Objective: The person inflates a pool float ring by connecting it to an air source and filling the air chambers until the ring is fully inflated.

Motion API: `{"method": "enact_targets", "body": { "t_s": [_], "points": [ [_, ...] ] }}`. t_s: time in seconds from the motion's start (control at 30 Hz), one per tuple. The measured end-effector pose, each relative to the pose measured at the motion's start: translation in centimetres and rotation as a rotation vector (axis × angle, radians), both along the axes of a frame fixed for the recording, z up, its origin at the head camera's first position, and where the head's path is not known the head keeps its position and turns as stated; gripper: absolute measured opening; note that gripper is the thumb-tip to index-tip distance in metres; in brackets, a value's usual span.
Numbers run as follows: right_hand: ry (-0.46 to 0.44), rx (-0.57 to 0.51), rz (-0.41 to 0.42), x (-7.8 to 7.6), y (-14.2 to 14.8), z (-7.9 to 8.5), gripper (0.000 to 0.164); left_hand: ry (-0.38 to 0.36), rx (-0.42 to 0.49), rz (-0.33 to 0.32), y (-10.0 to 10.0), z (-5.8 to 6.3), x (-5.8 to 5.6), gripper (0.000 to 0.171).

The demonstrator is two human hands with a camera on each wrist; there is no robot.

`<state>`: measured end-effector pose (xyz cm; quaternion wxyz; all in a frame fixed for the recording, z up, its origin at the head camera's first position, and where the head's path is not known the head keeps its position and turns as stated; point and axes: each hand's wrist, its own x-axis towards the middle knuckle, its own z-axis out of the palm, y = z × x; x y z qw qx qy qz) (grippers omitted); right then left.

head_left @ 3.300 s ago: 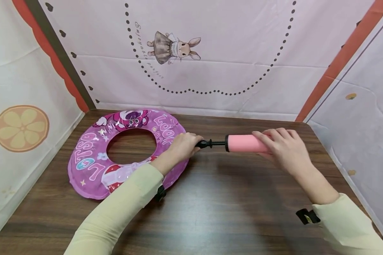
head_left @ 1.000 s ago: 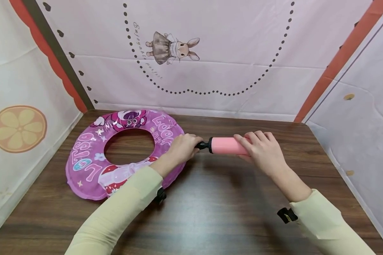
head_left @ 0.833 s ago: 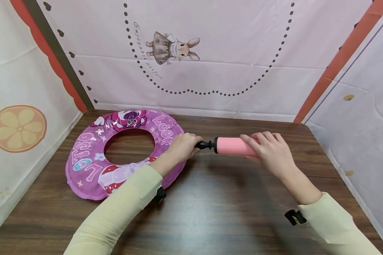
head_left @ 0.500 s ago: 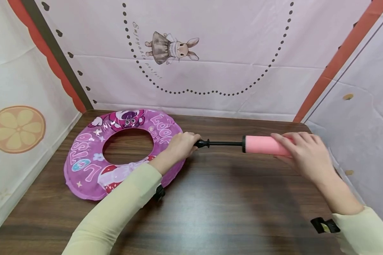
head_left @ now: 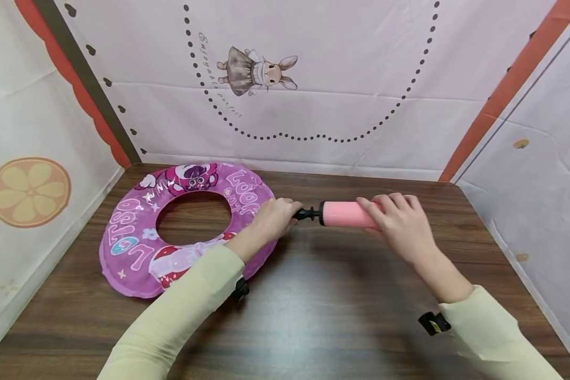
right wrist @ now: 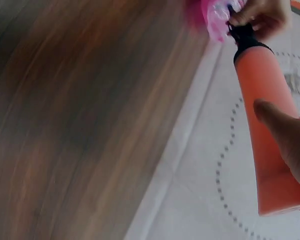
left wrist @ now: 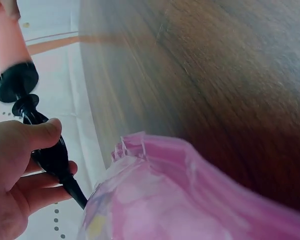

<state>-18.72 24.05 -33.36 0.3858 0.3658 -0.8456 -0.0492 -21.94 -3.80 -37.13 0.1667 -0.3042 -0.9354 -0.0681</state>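
Observation:
A pink hand air pump (head_left: 347, 214) spans the two hands, level above the table. My left hand (head_left: 273, 217) grips its black nozzle end (left wrist: 52, 155), whose tapered tip meets the side of a purple swim ring (left wrist: 155, 205) in the left wrist view. Around the pink barrel (right wrist: 270, 115) curls my right hand (head_left: 404, 224), thumb along its side. Just a short stretch of black shows between the barrel's black cap and my left fingers. Printed with a bear, letters and strawberries, the swim ring lies puffed up on the left of the table, partly under my left forearm.
The brown wooden table (head_left: 313, 322) fills the lower view. A printed cloth backdrop (head_left: 351, 68) with a rabbit picture rises behind it, and cloth walls stand on both sides. Black straps circle both wrists.
Half a second ago the barrel stood farther right with a long black rod showing. My right hand has since pushed it left, hiding the rod; my left hand stays by the ring.

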Motion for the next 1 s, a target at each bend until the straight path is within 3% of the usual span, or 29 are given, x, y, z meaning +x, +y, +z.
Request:
{"method": "enact_targets", "body": {
  "t_s": [0.13,0.3,0.53,0.63,0.73,0.83,1.0],
  "points": [
    [-0.002,0.001,0.004,-0.4,-1.3,-0.5,0.058,-0.004,0.006,-0.003,0.0,-0.2,0.0,0.026],
    [-0.075,0.029,0.004,-0.3,-1.0,-0.1,0.062,-0.043,0.001,0.0,-0.1,0.0,0.0,0.026],
    [-0.149,0.043,0.009,0.0,1.9,0.9,0.071,-0.083,-0.021,0.016,-0.4,0.4,-0.2,0.023],
    [-0.156,0.035,0.0,0.4,3.8,1.5,0.069,-0.078,-0.024,0.011,-0.4,0.3,-0.3,0.024],
    [-0.158,0.004,-0.025,0.8,5.8,2.2,0.057,-0.08,-0.023,0.017,-0.6,0.2,-0.4,0.026],
    [-0.147,-0.039,-0.053,1.1,7.5,2.8,0.062,-0.084,-0.024,0.03,-0.7,0.1,-0.5,0.027],
    [-0.134,-0.032,-0.061,1.2,7.4,3.0,0.065,-0.075,-0.015,0.03,-0.7,0.0,-0.6,0.027]
  ]
}}
